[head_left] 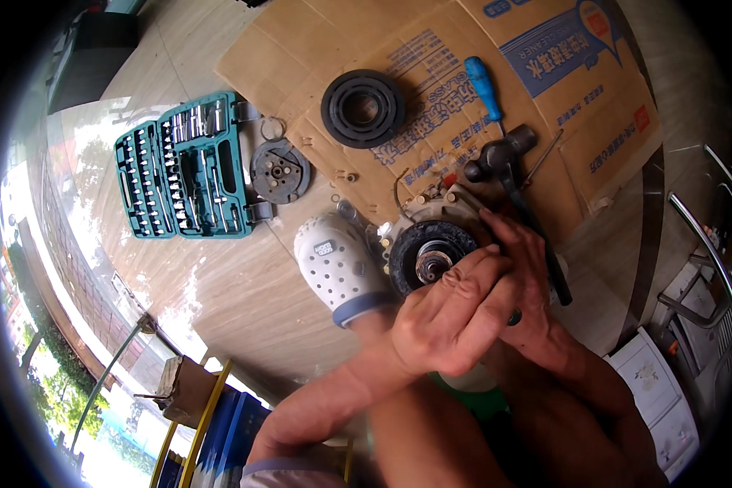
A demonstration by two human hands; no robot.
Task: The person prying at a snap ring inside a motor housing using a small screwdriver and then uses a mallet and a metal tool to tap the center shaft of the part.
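- The left hand (459,313) is clenched in front of the machine's near side, fingers curled in tightly; whether anything sits inside the fist cannot be told (a small dark rounded end (515,317) shows just to its right).
- The right hand (527,260) lies along the right side of the machine, fingers reaching toward its far side; its palm is partly hidden behind the left hand, so how firmly it grasps cannot be told.
- The machine, a pale metal body (455,208) with a black wheel (408,250) facing up, sits near the person, right of the white clog; a rusty, greasy hub (433,262) shows in the wheel's middle, close to the left hand.
- A hammer (503,159) lies to the right, its head on the cardboard (598,167), its dark handle running back past the right hand; a thin metal rod (545,154) lies beside the head.
- Farther off is a blue-handled screwdriver (481,84), and to its left a loose black grooved ring (363,109), both on the cardboard.
- To the left lie a round metal plate (280,172) with a thin ring (272,128) just beyond it, then an open teal case (229,167) of sockets and bits.
- A white clog (339,260) (worn, with round holes) stands left of the machine.
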